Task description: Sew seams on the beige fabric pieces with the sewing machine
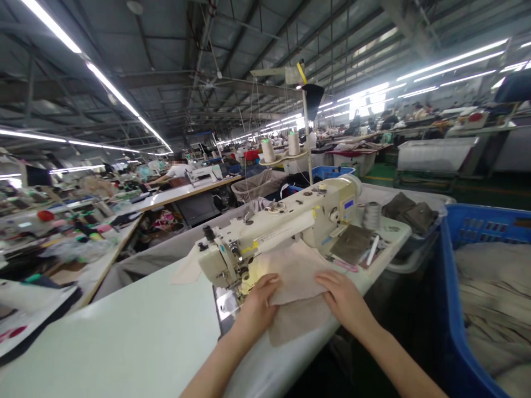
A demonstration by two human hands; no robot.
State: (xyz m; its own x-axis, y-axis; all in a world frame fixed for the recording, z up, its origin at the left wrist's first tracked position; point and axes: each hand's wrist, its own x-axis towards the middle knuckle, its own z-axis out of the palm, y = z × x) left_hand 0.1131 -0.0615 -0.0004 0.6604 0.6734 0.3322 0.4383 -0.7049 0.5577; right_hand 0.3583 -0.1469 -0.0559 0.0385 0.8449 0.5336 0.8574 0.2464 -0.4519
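A beige fabric piece [296, 271] lies spread under the arm of a cream industrial sewing machine [286, 215]. At the fabric's left edge, close to the needle area, my left hand [262, 296] pinches the cloth between thumb and fingers. My right hand [342, 296] grips the opposite edge, its thumb hidden beneath. A second, darker layer of cloth [301, 320] shows below the front edge, between my wrists. The needle and presser foot are mostly hidden behind my left hand. Another pale fabric piece [186, 269] rests on the table behind the machine head.
On the table's right end are a grey thread cone [371, 215], a brown fabric piece [352, 243], a white tool [373, 250] and pink-handled scissors [345, 265]. A blue crate [450, 287] of cut fabric stands at right. Thread cones [269, 150] sit on a stand behind.
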